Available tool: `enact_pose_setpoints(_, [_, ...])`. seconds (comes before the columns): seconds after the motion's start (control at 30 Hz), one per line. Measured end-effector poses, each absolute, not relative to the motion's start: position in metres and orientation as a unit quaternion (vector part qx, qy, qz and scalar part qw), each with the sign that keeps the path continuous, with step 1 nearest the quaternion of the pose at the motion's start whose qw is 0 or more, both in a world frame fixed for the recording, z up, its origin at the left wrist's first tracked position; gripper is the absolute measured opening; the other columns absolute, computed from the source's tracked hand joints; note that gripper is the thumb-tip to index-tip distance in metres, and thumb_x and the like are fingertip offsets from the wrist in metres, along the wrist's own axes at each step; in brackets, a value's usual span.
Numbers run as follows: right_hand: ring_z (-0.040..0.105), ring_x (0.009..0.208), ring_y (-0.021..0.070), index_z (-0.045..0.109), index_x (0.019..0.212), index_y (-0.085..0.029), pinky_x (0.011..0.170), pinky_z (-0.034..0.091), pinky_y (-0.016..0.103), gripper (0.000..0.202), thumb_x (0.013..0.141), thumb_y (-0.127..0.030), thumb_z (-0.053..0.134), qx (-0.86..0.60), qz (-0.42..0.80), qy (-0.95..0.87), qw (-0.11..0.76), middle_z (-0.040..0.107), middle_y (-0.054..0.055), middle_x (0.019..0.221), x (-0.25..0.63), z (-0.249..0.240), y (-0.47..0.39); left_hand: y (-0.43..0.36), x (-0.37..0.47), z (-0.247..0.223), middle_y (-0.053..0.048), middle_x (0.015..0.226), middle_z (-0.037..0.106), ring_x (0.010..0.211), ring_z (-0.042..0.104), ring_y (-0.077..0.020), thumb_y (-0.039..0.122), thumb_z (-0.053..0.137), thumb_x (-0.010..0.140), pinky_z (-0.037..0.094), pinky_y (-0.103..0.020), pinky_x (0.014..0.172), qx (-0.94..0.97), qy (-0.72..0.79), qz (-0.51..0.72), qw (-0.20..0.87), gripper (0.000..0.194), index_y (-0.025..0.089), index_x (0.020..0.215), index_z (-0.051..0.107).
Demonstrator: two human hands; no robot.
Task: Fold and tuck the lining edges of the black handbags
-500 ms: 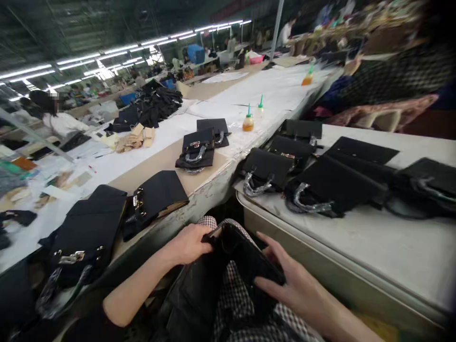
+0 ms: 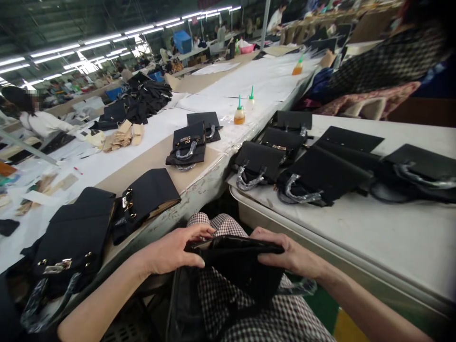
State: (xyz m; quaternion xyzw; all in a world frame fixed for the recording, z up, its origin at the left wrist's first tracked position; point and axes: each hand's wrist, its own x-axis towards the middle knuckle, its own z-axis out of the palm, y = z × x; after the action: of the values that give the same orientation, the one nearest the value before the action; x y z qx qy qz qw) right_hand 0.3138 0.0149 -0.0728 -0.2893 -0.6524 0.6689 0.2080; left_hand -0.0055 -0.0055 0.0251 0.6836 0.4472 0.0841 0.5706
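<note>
A black handbag [image 2: 242, 273] lies over my lap, its upper edge level and facing away from me. My left hand [image 2: 174, 249] pinches the left end of that edge, thumb below and fingers on top. At the right end my right hand [image 2: 290, 254] is closed on the same edge, fingers over it and thumb on the near side. A plastic-wrapped handle [image 2: 299, 287] sticks out below my right hand. The inside of the bag is hidden.
Black handbags with wrapped handles lie on the left bench [image 2: 201, 178] and the right table [image 2: 356, 228]. Glue bottles [image 2: 240, 115] stand on the bench. A dark pile [image 2: 147, 99] lies farther back. A person in checked sleeves [image 2: 370, 61] sits at upper right.
Both hands have turned the handbag from hanging open between them to lying level across my lap. Its edges have come together, and the wrapped handle now shows on the right.
</note>
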Motion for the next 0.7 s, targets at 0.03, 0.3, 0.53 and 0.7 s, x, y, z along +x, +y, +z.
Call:
enact_pose_setpoints(0.03, [0.06, 0.102, 0.0247, 0.07, 0.11, -0.019, 0.092, 0.049, 0.035, 0.032, 0.088, -0.042, 0.069, -0.301, 0.677, -0.636, 0.215, 0.062, 0.004, 0.108, 0.314, -0.076, 0.013, -0.004, -0.001, 0.023, 0.0, 0.125, 0.061, 0.113, 0.055, -0.0208, 0.022, 0.072, 0.08, 0.04, -0.028, 0.098, 0.686, 0.455, 0.087, 0.561, 0.053, 0.027, 0.129, 0.053])
enact_pose_setpoints(0.3, [0.061, 0.112, 0.0208, 0.053, 0.123, -0.027, 0.103, 0.047, 0.036, 0.04, 0.088, -0.026, 0.073, -0.401, 0.552, -0.65, 0.335, 0.065, 0.002, 0.119, 0.313, -0.085, -0.011, 0.013, 0.027, 0.015, 0.004, 0.104, 0.064, 0.093, 0.058, -0.0186, 0.023, 0.076, 0.077, 0.039, -0.026, 0.079, 0.753, 0.512, 0.043, 0.412, 0.036, 0.026, 0.109, 0.058])
enact_pose_setpoints(0.53, [0.054, 0.121, 0.0224, 0.055, 0.117, -0.026, 0.101, 0.047, 0.036, 0.026, 0.094, -0.019, 0.065, -0.345, 0.315, -0.846, 0.257, 0.05, 0.005, 0.139, 0.308, -0.059, -0.005, 0.013, 0.027, 0.02, 0.004, 0.108, 0.064, 0.095, 0.058, -0.0182, 0.013, 0.06, 0.085, 0.039, -0.027, 0.085, 0.77, 0.465, 0.035, 0.436, 0.033, 0.028, 0.113, 0.056])
enact_pose_setpoints(0.7, [0.059, 0.108, 0.024, 0.058, 0.116, -0.023, 0.092, 0.051, 0.038, 0.019, 0.097, -0.018, 0.059, -0.342, 0.221, -0.887, 0.219, 0.059, 0.006, 0.125, 0.294, -0.049, -0.004, 0.006, 0.028, 0.019, 0.005, 0.095, 0.063, 0.086, 0.056, -0.016, 0.015, 0.061, 0.087, 0.039, -0.025, 0.078, 0.757, 0.487, 0.056, 0.432, 0.023, 0.027, 0.105, 0.055])
